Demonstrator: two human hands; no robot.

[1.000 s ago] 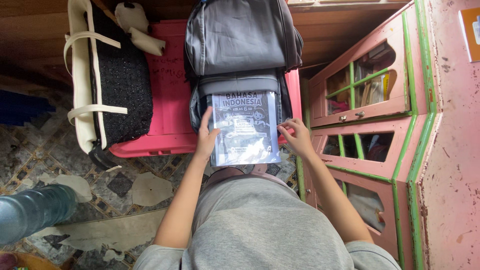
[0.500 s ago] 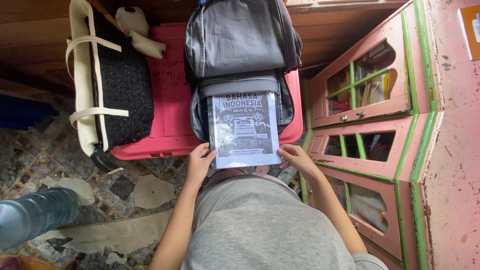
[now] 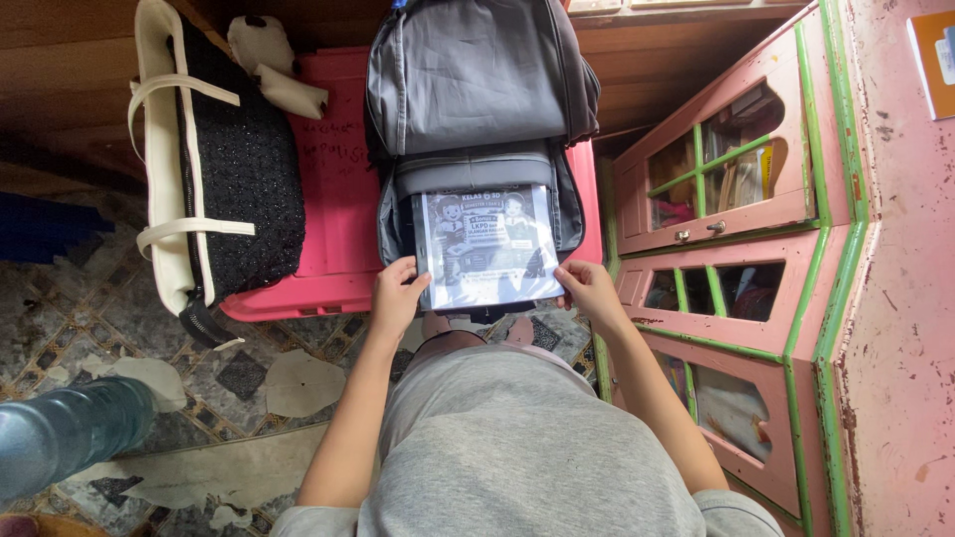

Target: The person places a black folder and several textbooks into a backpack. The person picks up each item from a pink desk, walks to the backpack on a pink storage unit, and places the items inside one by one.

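Far left there's one black-and-cream tote [image 3: 214, 174] lying on a pink box [image 3: 333, 199], and next to it one grey backpack [image 3: 477, 80] standing on the same box with its front pocket open. One booklet [image 3: 487, 247] sits half inside that pocket, lower half sticking out, with the left hand [image 3: 396, 298] gripping its bottom left corner and the right hand [image 3: 587, 288] pinching its bottom right edge. On the right is one pink cabinet [image 3: 736, 239] with green trim and glass panes, some books visible behind the top pane.

pink table [image 3: 338, 199] with grey backpack [image 3: 477, 80] and black-and-cream bag [image 3: 234, 179]
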